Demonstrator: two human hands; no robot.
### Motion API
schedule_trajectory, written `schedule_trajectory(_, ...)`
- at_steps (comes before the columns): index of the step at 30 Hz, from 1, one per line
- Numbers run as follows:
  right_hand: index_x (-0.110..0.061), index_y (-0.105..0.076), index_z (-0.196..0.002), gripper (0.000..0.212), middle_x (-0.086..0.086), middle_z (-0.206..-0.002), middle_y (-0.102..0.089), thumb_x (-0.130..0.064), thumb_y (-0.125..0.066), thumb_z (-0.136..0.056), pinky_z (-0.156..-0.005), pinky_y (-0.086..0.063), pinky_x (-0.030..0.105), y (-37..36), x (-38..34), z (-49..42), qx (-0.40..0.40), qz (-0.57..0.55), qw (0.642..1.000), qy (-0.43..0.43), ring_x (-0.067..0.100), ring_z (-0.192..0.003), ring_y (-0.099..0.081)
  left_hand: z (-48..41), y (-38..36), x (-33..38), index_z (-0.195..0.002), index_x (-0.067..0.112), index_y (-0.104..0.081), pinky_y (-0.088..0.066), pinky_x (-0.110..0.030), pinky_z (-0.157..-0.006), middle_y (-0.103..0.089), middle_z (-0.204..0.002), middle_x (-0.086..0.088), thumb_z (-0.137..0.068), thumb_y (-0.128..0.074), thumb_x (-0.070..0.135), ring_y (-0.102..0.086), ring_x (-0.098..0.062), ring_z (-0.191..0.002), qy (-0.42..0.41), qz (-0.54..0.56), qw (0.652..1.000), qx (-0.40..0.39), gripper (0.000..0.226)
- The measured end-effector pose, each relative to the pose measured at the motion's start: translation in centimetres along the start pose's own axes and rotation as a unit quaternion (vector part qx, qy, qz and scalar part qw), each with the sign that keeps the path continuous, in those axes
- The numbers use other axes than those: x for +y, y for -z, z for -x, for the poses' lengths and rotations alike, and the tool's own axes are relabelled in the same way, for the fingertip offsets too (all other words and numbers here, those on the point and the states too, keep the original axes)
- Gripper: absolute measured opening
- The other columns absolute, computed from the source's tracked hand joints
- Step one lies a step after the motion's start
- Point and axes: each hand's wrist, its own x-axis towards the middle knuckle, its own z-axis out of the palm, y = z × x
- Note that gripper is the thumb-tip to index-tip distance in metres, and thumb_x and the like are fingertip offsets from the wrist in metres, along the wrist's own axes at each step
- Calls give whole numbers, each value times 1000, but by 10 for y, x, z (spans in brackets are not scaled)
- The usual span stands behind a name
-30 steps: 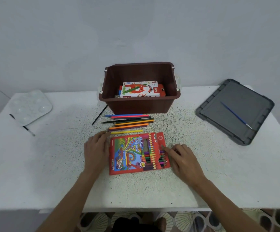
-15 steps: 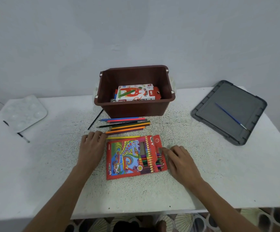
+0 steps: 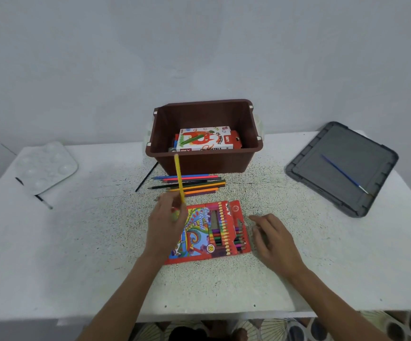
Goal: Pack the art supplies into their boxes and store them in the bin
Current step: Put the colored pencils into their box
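two hands: left hand (image 3: 165,225) pinches one yellow pencil (image 3: 179,178) near its lower end, shaft pointing up and away; right hand (image 3: 273,239) rests on the table (image 3: 76,254) just beside the right edge of the pencil box (image 3: 214,232), fingers loosely bent, holding nothing.
pencil box: flat red card lying between the hands, partly filled; likely light and bendy, best steadied by its edges.
yellow pencil: judged light, stiff and smooth; a mid-shaft pinch should steer its tip into the box.
loose pencils (image 3: 194,184): a row just beyond the box, in front of the bin.
bin (image 3: 204,161): open, with the oil pastels box (image 3: 204,139) inside.

Left hand (image 3: 166,222) pinching pencil (image 3: 178,178), right hand (image 3: 271,238) relaxed
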Motion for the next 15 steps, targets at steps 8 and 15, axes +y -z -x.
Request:
schedule_trajectory(8, -2, -66, -114, 31, 8, -101, -60, -24, -52, -98, -72, -50, 29, -5, -5, 2, 47, 63, 995, 58, 17, -88, -56, 13, -20, 24, -88, 18, -68, -52, -23, -60, -72, -81, 1, -86, -73, 8, -69, -10, -73, 58, 211, 969, -111, 12)
schedule_trajectory(15, -7, -63, -121, 28, 7, -107, -60, -19, -56, -97, -80, -45, 29, -25, -45, -20, 29, 29, 994, 102, 20, -93, -53, 23, -28, 17, -94, 16, -72, -59, -50, -77, -74, -89, 0, -84, -77, 18, -72, -25, -86, 51, 249, 957, -141, 11)
